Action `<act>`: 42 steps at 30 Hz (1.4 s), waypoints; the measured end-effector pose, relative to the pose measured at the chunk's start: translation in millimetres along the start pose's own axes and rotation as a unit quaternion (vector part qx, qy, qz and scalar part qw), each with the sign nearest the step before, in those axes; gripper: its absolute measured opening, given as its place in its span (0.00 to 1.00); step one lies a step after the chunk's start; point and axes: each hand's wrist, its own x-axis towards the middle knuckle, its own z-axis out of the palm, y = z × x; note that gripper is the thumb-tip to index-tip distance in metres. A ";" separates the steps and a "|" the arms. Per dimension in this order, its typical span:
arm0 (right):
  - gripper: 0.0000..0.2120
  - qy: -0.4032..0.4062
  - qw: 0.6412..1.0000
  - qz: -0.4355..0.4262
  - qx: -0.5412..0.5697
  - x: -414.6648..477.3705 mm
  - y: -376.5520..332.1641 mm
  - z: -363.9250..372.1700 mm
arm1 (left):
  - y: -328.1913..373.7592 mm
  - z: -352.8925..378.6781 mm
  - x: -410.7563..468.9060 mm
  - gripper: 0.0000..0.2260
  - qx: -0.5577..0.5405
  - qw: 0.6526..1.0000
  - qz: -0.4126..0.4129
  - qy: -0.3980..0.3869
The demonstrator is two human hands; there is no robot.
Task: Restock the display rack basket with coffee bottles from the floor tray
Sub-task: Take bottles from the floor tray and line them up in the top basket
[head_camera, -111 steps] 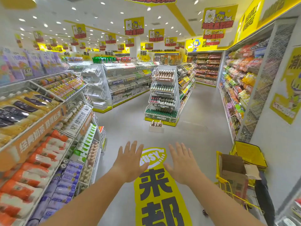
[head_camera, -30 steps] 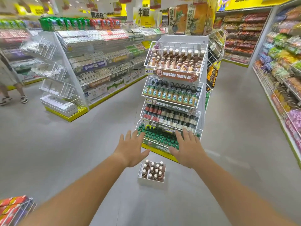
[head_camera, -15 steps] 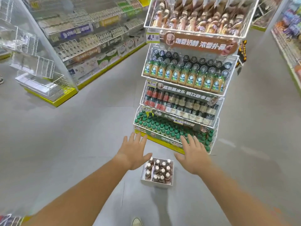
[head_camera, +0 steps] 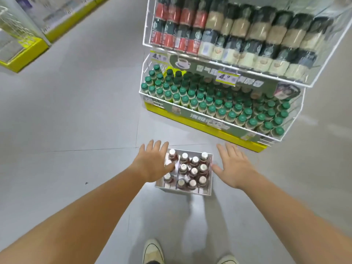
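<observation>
A white floor tray (head_camera: 206, 191) stands on the grey floor right in front of me, holding several brown coffee bottles (head_camera: 194, 171) with silver caps. My left hand (head_camera: 152, 164) hovers over the tray's left side, fingers spread and holding nothing. To the right of the tray is my right hand (head_camera: 233, 168), also spread and empty. The wire display rack (head_camera: 297, 128) rises just behind the tray. Its bottom basket is packed with green-capped bottles (head_camera: 219, 107). The basket above it carries red and beige bottles (head_camera: 238, 40). The rack's upper baskets are out of frame.
Grey tiled floor surrounds the tray. A yellow-based shelf unit (head_camera: 22, 54) stands at the far left. My two shoes (head_camera: 153, 252) are at the bottom edge, close behind the tray. The rack's yellow base (head_camera: 200, 127) is just beyond the tray.
I have walked up to the rack and the view has tilted down. The tray is now directly under my hands, which have lowered and spread to either side of it.
</observation>
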 end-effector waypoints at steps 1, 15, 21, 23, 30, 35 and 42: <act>0.37 -0.005 1.000 0.002 0.003 15.4 7.1 23.7 | 0.6 24.7 16.9 0.37 -0.001 1.000 0.002 -0.003; 0.17 0.021 0.968 -0.001 0.249 193.2 69.4 219.6 | -48.8 226.3 189.7 0.19 -0.418 0.907 -0.007 0.046; 0.19 0.048 0.969 -0.021 0.241 214.4 84.6 235.9 | -59.1 242.8 226.6 0.20 -0.376 0.917 0.131 0.027; 0.21 0.084 0.975 -0.003 0.207 213.1 81.4 238.5 | -59.9 244.5 233.3 0.19 -0.348 0.928 0.124 0.049; 0.18 0.160 0.977 0.020 0.141 212.4 64.8 246.6 | -43.6 263.9 234.6 0.18 -0.304 0.932 0.084 0.179; 0.14 0.169 0.970 0.002 0.175 207.1 69.8 246.1 | -45.0 261.4 231.3 0.13 -0.340 0.924 0.110 0.137; 0.14 0.193 0.944 -0.058 0.262 199.6 67.5 219.4 | -42.9 226.3 221.4 0.13 -0.427 0.889 0.092 0.138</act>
